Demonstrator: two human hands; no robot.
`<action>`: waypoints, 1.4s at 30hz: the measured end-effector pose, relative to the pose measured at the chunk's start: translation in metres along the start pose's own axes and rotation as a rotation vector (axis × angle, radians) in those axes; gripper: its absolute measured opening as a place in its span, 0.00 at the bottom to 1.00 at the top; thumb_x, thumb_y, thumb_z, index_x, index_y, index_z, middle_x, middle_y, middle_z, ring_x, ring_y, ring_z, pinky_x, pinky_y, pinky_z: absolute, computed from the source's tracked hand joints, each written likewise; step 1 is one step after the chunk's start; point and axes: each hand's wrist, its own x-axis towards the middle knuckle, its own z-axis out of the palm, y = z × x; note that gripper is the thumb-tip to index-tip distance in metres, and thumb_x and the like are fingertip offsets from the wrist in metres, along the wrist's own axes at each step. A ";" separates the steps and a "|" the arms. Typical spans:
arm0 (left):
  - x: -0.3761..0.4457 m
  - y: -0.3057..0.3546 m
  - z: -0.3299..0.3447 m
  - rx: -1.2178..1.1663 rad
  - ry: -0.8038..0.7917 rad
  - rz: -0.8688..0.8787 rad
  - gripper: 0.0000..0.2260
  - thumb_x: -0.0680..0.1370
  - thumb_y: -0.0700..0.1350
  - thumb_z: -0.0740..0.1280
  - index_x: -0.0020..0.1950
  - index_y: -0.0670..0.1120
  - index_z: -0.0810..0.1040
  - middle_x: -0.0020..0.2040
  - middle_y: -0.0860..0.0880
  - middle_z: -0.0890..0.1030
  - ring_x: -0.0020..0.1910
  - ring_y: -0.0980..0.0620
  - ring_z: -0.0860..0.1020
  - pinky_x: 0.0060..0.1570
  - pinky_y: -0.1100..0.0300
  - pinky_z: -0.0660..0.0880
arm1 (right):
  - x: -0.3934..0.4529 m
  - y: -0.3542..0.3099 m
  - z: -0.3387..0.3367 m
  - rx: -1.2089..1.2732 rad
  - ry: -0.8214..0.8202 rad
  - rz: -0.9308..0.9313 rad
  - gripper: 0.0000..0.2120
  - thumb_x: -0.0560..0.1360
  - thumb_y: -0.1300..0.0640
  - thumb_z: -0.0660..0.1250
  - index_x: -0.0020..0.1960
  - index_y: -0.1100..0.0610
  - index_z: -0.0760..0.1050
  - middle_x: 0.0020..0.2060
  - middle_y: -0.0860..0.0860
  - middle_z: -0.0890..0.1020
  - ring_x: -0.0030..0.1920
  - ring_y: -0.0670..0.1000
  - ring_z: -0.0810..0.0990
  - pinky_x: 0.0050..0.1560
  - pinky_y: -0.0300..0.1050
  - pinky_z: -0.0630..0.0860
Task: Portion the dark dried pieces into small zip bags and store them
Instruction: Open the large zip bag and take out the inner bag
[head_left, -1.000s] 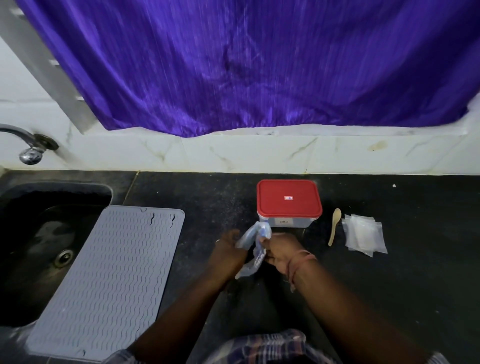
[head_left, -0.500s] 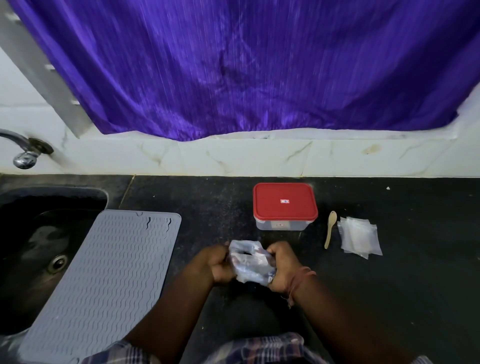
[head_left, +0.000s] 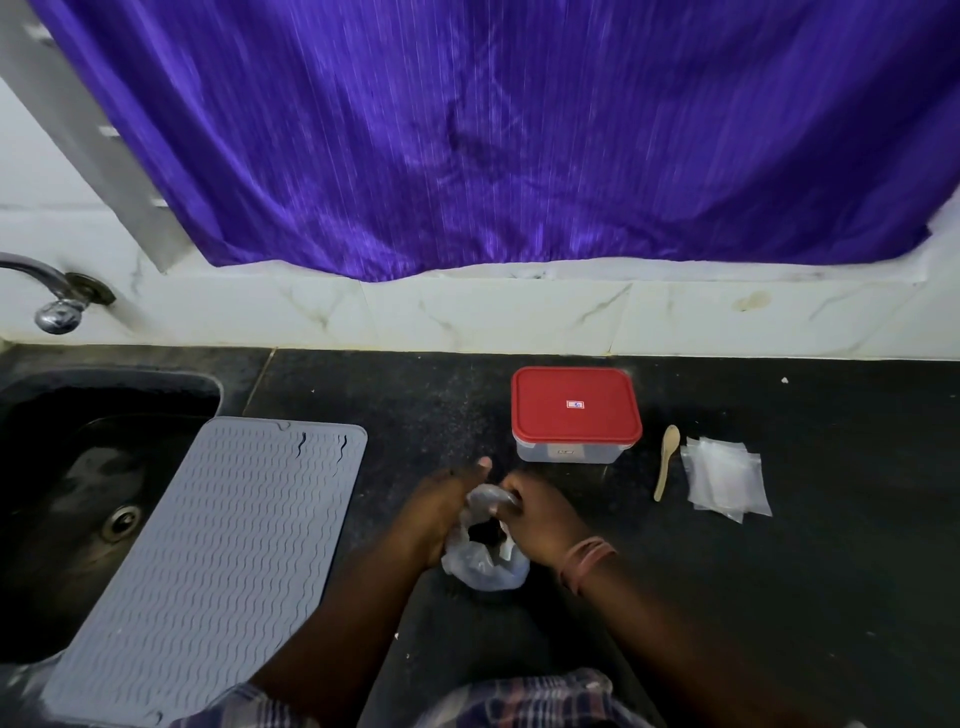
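Left hand (head_left: 441, 506): curled shut on the left side of the plastic bag, thumb sticking up.
Right hand (head_left: 540, 514): curled shut on the right side of the same bag, bands around the wrist.
Plastic bag (head_left: 485, 564): one, thin and see-through, held between both hands, bottom resting on the black counter (head_left: 831, 597); mouth pulled open at the top.
Inside the bag: something dark (head_left: 483, 530) showing through the open mouth; too dim to count the pieces.
Box (head_left: 574, 415): one, clear, with a red lid shut on top; standing on the counter just behind the hands; insides not clear enough to tell.
Spoon (head_left: 666, 461): one, small and pale, lying flat to the right of the box, bowl end away from the person.
Small zip bags (head_left: 727, 478): a flat stack, clear and with nothing in them, just right of the spoon; too piled up to count.
Mat (head_left: 208, 561): one, grey and wavy, lying to the left, partly over the sink.
Sink (head_left: 78, 493): one, dark, far left, with a drain in the bottom.
Tap (head_left: 52, 296): one, shiny, above the sink.
Curtain (head_left: 493, 130): purple, hanging behind the counter.
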 end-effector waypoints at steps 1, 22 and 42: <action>-0.001 0.002 0.000 0.094 0.001 0.021 0.23 0.76 0.52 0.75 0.60 0.34 0.81 0.54 0.34 0.84 0.57 0.36 0.83 0.60 0.45 0.80 | 0.003 0.003 -0.001 0.018 0.017 0.043 0.05 0.78 0.58 0.66 0.43 0.54 0.78 0.39 0.49 0.81 0.41 0.46 0.80 0.44 0.44 0.78; -0.013 -0.005 -0.018 -0.300 -0.050 -0.396 0.11 0.76 0.34 0.70 0.58 0.34 0.79 0.55 0.34 0.80 0.56 0.37 0.79 0.63 0.38 0.75 | -0.005 0.048 -0.025 1.176 -0.417 0.634 0.10 0.81 0.63 0.62 0.59 0.66 0.77 0.47 0.62 0.84 0.45 0.58 0.85 0.45 0.52 0.84; 0.018 -0.042 -0.003 0.361 0.179 0.059 0.19 0.64 0.50 0.73 0.54 0.48 0.85 0.46 0.47 0.87 0.46 0.49 0.86 0.51 0.48 0.83 | 0.002 0.017 0.002 0.805 -0.226 0.494 0.19 0.74 0.50 0.69 0.60 0.60 0.81 0.51 0.61 0.86 0.52 0.61 0.85 0.56 0.61 0.81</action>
